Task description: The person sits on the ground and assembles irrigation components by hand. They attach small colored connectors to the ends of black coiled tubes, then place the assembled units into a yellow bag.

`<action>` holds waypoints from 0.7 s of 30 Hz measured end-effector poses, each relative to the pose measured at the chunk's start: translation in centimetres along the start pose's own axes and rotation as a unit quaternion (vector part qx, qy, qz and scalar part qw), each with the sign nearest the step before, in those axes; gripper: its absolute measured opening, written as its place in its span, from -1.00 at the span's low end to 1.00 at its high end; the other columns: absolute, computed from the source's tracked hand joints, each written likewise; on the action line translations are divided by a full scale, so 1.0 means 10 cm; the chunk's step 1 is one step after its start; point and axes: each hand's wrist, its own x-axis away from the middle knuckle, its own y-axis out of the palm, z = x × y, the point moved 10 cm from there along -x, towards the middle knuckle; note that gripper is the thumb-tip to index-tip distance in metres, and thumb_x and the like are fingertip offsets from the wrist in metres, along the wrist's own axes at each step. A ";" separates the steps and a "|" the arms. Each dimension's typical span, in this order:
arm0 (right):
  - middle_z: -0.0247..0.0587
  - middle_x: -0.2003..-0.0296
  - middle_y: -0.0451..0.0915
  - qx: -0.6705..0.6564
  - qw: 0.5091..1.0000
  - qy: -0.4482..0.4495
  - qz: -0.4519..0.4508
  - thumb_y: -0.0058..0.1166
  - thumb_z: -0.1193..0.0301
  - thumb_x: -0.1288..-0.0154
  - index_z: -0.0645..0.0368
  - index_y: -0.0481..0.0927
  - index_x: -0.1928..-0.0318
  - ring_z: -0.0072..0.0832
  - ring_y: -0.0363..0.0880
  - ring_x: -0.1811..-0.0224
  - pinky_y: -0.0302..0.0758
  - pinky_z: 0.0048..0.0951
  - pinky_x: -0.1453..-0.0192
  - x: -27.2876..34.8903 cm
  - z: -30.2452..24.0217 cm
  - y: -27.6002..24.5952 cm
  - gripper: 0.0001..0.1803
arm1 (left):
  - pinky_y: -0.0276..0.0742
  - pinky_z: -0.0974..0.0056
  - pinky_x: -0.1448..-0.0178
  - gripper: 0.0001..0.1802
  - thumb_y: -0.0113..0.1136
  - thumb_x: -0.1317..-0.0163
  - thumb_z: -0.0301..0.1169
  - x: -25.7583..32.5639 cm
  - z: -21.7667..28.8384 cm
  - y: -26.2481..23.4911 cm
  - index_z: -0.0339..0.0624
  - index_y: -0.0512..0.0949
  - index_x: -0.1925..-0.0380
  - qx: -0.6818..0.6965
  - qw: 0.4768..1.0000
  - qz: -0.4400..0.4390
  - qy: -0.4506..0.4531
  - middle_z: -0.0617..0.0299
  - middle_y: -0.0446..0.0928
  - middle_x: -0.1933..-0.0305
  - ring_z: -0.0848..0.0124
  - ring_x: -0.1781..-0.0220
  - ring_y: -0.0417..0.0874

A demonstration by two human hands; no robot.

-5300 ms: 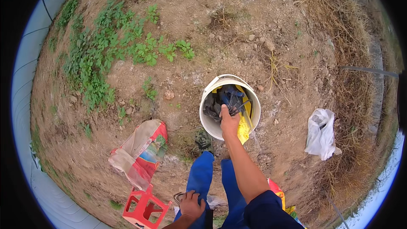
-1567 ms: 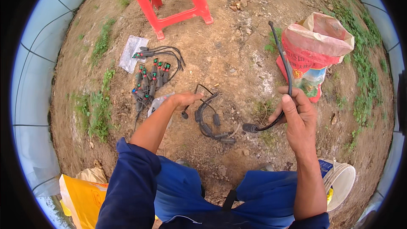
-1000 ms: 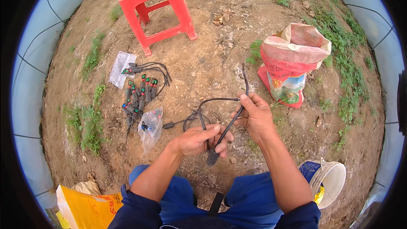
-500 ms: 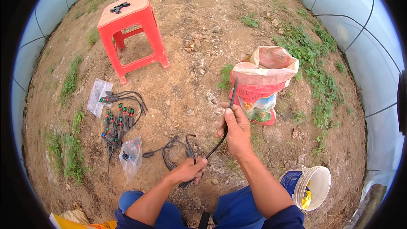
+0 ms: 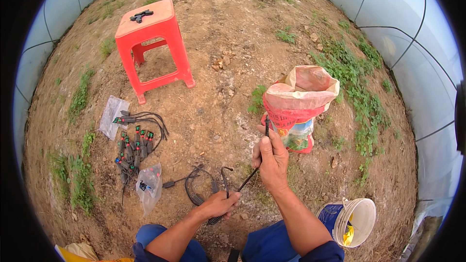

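Observation:
My right hand (image 5: 271,157) grips a thin black tube (image 5: 250,177) whose upper end sticks up past my fingers. The tube slopes down to my left hand (image 5: 221,204), which closes around its lower end near the ground. Just left of that hand, loose black tubes with ribbed ends (image 5: 200,190) curl on the dirt. I am crouched, my blue-trousered knees at the bottom edge.
A red plastic stool (image 5: 151,48) with a small black fitting on top stands at the back left. Black dripper parts (image 5: 136,143) and clear bags (image 5: 148,187) lie on the left. A red and white sack (image 5: 297,106) stands open beyond my right hand. A white bucket (image 5: 355,218) sits at lower right.
The view has tilted up. My right hand has lifted the tube's upper end while my left hand stays low on its other end.

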 end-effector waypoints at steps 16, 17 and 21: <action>-0.08 -0.13 0.55 0.198 0.955 0.061 -0.214 0.22 0.51 -0.27 0.16 0.62 -0.17 -0.38 0.55 -0.12 0.56 -0.42 -0.01 0.28 0.56 0.44 -0.57 | 0.54 0.39 0.51 -0.63 -0.17 -0.60 -0.08 0.10 0.47 -0.33 -0.06 0.34 0.33 0.704 0.708 -0.046 0.045 0.45 0.24 0.59 0.51 0.48 0.34; -0.06 -0.14 0.55 0.210 0.948 0.009 -0.237 0.21 0.53 -0.23 0.14 0.62 -0.17 -0.35 0.55 -0.13 0.55 -0.39 -0.04 0.32 0.43 0.56 -0.55 | 0.56 0.39 0.52 -0.63 -0.17 -0.60 -0.07 0.09 0.42 -0.39 -0.08 0.34 0.33 0.706 0.706 -0.024 0.046 0.44 0.25 0.59 0.50 0.50 0.37; -0.01 -0.22 0.49 0.226 0.901 -0.100 -0.357 0.20 0.61 -0.03 0.02 0.66 -0.12 -0.11 0.47 -0.26 0.40 -0.19 -0.33 0.53 0.08 0.95 -0.44 | 0.57 0.37 0.54 -0.60 -0.19 -0.60 -0.08 -0.02 0.24 -0.61 -0.09 0.35 0.38 0.636 0.766 0.074 0.057 0.37 0.30 0.61 0.47 0.56 0.42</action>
